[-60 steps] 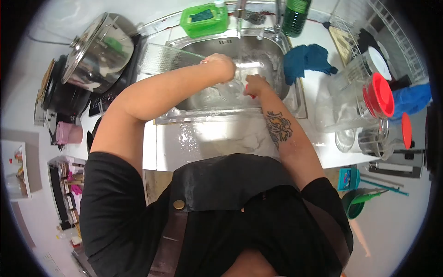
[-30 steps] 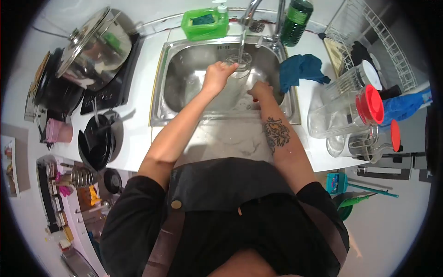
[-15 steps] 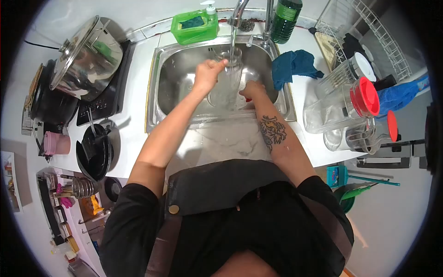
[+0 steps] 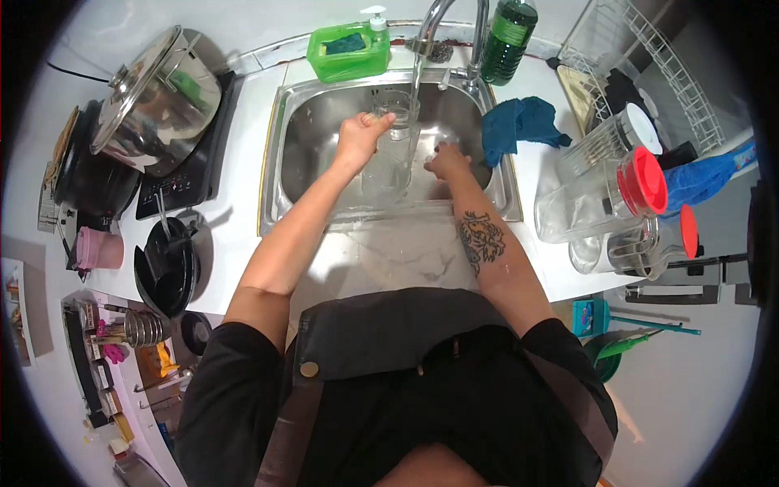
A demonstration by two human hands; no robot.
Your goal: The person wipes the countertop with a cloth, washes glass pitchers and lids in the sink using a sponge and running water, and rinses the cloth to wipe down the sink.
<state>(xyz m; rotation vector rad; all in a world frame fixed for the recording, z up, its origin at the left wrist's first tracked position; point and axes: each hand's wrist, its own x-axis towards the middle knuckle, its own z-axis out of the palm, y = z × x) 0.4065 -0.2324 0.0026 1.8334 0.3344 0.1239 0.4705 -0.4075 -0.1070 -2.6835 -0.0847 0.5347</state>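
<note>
In the sink [image 4: 316,122], my left hand [image 4: 362,140] is closed on a clear pitcher [image 4: 386,177], near its upper part. The pitcher is tilted, its wide rim toward the faucet and its body toward me. From the faucet [image 4: 428,32] a stream of water falls just beside the pitcher's right side. My right hand [image 4: 449,161] hovers in the right half of the basin, apart from the pitcher. Its fingers are loosely bent and apart, with nothing visible in them, though the fingertips are partly blurred.
A green sponge holder [image 4: 349,61] and a bottle of green liquid [image 4: 508,45] stand behind the sink. A teal cloth [image 4: 523,126] hangs over its right edge. Red-lidded pitchers [image 4: 584,203] are on the right counter; a large steel pot [image 4: 166,105] and black pans [image 4: 166,268] are left.
The pitcher and my left hand have shifted slightly left, away from the water stream. My right hand has lifted a little from the basin, and the red spot beneath it no longer shows clearly.
</note>
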